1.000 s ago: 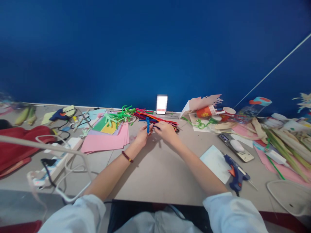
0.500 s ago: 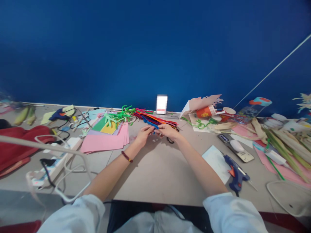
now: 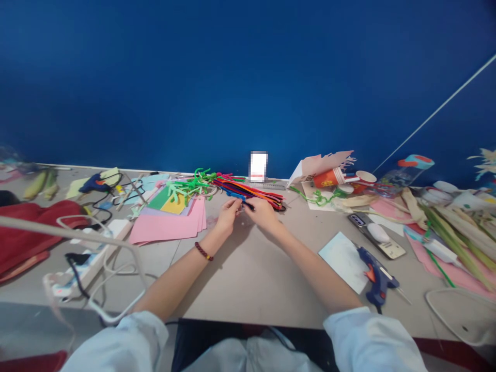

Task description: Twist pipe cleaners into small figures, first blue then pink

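My left hand (image 3: 228, 217) and my right hand (image 3: 261, 214) meet just in front of a heap of multicoloured pipe cleaners (image 3: 251, 192). Between them runs a blue pipe cleaner (image 3: 237, 195), its dark end (image 3: 248, 205) pinched by the fingers of both hands. Much of its length is hidden by my fingers or blends into the heap. Left of my hands lie bent green pipe cleaners (image 3: 189, 186) on a stack of pink and coloured paper (image 3: 165, 227). A beaded bracelet (image 3: 203, 251) circles my left wrist.
A blue hot glue gun (image 3: 375, 276) lies at right beside a phone (image 3: 374, 232). Further back stand a red paper cup (image 3: 328, 178) and corn husks (image 3: 453, 243). At left are a power strip (image 3: 93, 263), cables, another glue gun (image 3: 95, 183) and red cloth (image 3: 31, 232).
The blue pipe cleaner stood upright in my left hand, then lay across both hands. Now it sits lower and flatter against the heap, with my hands pinching its dark end.
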The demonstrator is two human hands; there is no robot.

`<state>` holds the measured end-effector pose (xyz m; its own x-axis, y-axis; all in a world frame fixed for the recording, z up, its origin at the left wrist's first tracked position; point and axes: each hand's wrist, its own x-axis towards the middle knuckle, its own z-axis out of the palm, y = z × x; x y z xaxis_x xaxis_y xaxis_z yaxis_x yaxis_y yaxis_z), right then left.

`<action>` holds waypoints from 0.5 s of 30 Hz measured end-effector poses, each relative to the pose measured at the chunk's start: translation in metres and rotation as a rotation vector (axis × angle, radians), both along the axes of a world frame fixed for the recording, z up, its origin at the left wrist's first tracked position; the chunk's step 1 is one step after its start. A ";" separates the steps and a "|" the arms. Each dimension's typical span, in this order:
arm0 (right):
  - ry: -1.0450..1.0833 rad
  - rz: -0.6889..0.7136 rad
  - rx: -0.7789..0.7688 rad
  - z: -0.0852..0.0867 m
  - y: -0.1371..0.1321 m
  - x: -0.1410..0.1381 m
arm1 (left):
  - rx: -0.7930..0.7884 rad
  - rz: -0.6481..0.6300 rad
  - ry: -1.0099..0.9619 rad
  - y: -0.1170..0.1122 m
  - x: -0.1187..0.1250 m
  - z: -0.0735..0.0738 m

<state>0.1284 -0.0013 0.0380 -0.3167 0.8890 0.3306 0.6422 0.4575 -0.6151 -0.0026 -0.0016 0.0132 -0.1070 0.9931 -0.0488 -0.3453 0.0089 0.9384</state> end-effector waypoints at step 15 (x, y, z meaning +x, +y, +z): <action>1.187 0.308 -1.099 0.007 0.011 0.009 | -0.009 -0.403 -0.196 -0.002 0.008 -0.005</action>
<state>0.1373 0.0094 0.0447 -0.5607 0.8022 -0.2051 -0.4223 -0.4902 -0.7625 0.0054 -0.0031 0.0083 0.3009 0.9529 -0.0384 -0.4834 0.1871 0.8551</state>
